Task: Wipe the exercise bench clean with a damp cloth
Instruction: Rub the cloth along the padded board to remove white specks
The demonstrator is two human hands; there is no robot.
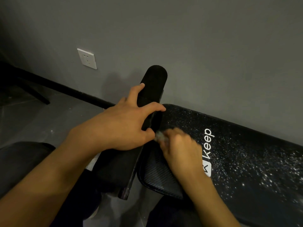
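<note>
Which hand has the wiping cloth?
The right hand holds the pale cloth against the bench pad; the left hand only holds the black foam roller.

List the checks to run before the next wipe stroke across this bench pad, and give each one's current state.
1. The right hand holds the small pale cloth: ok, pinched at the fingertips, though blurred.
2. The cloth is damp: cannot tell.
3. The left hand has a grip on the black foam roller: ok.
4. The black ribbed bench pad with white Keep logo is free of dust: not ok, white specks cover its right part.
5. The cloth touches the pad: cannot tell because of motion blur.
</note>
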